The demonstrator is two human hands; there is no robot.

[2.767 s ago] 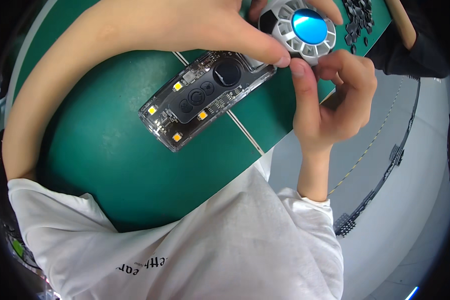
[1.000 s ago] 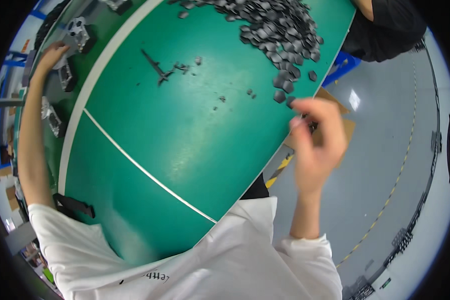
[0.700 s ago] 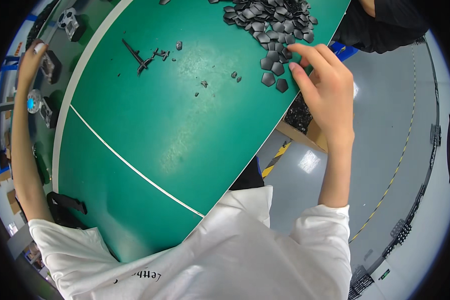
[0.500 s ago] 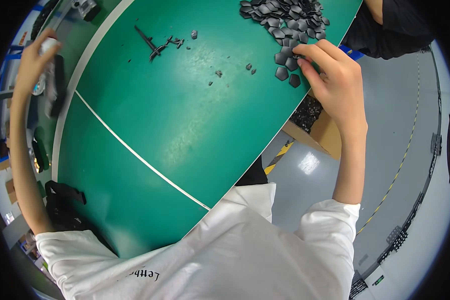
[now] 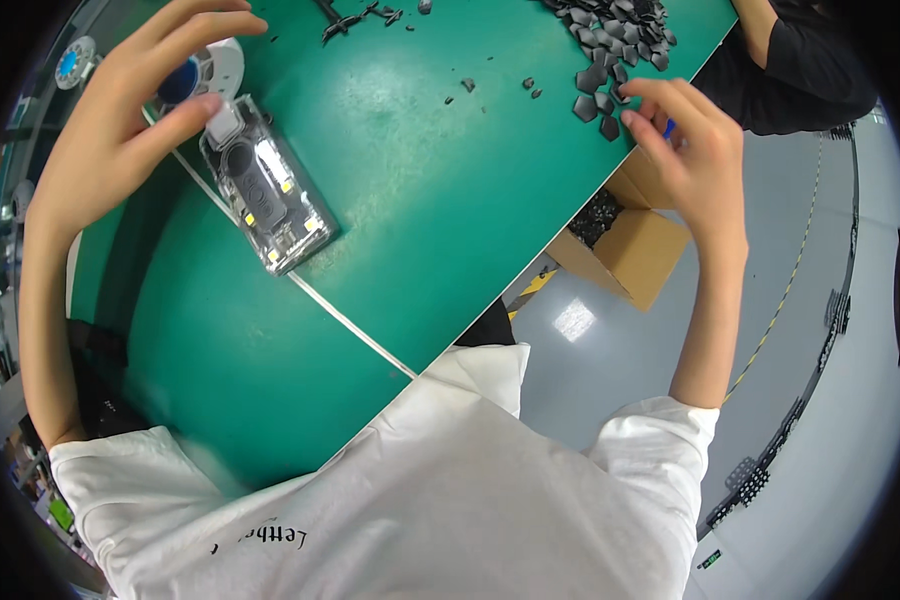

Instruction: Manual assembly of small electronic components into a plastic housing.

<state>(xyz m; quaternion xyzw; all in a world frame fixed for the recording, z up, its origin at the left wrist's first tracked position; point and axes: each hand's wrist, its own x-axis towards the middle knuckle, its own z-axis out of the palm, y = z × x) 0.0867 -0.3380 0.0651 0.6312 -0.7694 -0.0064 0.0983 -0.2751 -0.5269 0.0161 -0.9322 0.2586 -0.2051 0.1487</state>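
At the left, my left hand (image 5: 120, 120) has its thumb on the clear upper end of a dark rectangular device in a see-through case (image 5: 265, 190), with small yellow spots on it. Its other fingers arch past a pale round piece (image 5: 227, 68) with a blue centre, so most of the grip is hidden. At the far right, my right hand (image 5: 695, 130) is bent over small black five-sided pieces (image 5: 605, 102). Its thumb and forefinger close near one of them, but whether a piece is between the tips is too small to tell.
A heap of black pieces (image 5: 625, 30) spreads over the green table (image 5: 400, 200). Black scraps (image 5: 370, 15) and crumbs lie at its far side. Below the right edge stands an open cardboard box (image 5: 640, 250). Another person's arm (image 5: 758, 30) is at the far right.
My left hand has come in over the table from the left with the dark device. My right hand stays by the black pieces. The view has shifted, moving the heap slightly up and right.
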